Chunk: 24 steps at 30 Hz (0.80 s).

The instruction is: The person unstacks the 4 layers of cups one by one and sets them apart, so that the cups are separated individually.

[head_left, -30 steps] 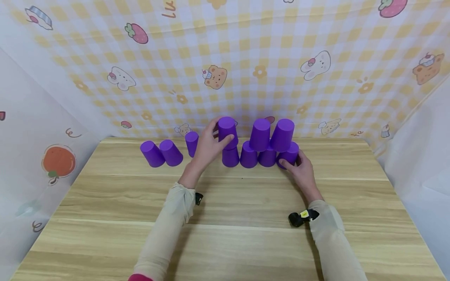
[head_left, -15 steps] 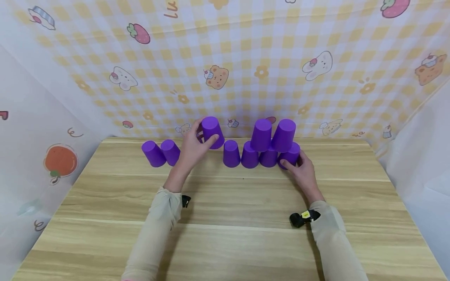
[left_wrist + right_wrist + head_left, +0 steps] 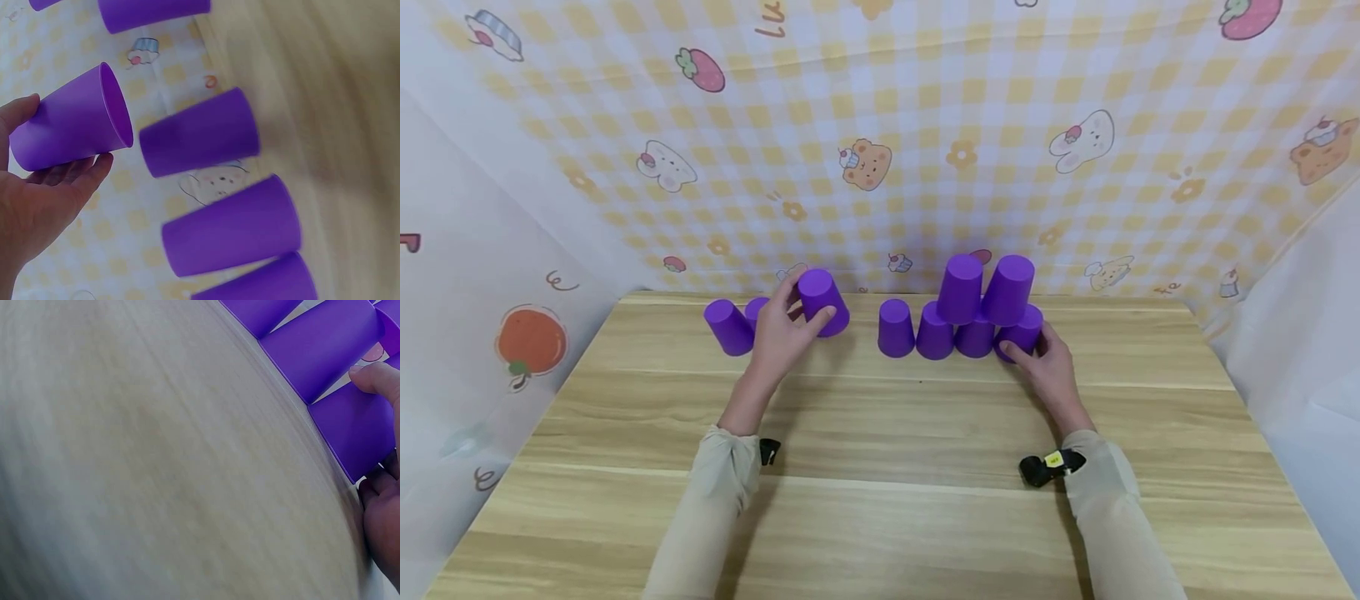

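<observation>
My left hand (image 3: 797, 313) grips a purple cup (image 3: 825, 300) upside down and tilted, left of a row of upside-down purple cups. In the left wrist view the same cup (image 3: 72, 128) lies between thumb and fingers (image 3: 94, 172) with its mouth free. The row begins with a lone cup (image 3: 896, 327). Two upper cups (image 3: 962, 287) (image 3: 1009, 288) stand on the cups to its right. My right hand (image 3: 1026, 343) grips the rightmost bottom cup (image 3: 1022, 325). In the right wrist view my thumb (image 3: 378, 378) lies on that cup (image 3: 359, 428).
Two more purple cups (image 3: 727, 327) (image 3: 757, 308) stand upside down at the back left of the wooden table (image 3: 880, 467), the second partly behind my left hand. A patterned backdrop (image 3: 880, 150) closes the back and sides. Bare tabletop lies in front.
My left hand has lifted the cup off the left end of the stack, carried it leftward and lowered it. The right hand has stayed on the rightmost bottom cup.
</observation>
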Tool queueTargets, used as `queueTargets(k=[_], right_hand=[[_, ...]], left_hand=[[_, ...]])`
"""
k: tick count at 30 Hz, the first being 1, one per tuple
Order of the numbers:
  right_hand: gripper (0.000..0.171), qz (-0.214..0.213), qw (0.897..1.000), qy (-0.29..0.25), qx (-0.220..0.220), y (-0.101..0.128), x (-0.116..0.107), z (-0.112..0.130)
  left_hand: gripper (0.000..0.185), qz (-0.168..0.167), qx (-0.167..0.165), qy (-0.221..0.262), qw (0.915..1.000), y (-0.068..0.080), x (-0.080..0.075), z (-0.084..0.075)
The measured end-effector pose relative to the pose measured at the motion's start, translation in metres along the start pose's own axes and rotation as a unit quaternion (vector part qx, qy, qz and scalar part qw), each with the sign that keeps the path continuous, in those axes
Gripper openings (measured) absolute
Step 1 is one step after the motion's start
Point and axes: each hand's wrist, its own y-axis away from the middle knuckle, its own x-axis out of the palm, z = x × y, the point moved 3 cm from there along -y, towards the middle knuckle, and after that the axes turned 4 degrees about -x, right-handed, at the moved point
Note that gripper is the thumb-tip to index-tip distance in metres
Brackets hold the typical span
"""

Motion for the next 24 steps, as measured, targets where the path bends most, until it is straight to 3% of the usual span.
queueTargets(k=[12,24], right_hand=[[0.063,-0.002,1.0,-0.002,0.001,0.0,0.0,0.0],[0.063,0.003,1.0,-0.012,0.003,0.0,-0.001,0.0]], left_hand=[[0.061,-0.007,0.005,-0.033,0.9994,0.016,-0.018,0.026],[0.06,0.009,-0.022,-0.056,0.9981,0.022,-0.027,0.048]])
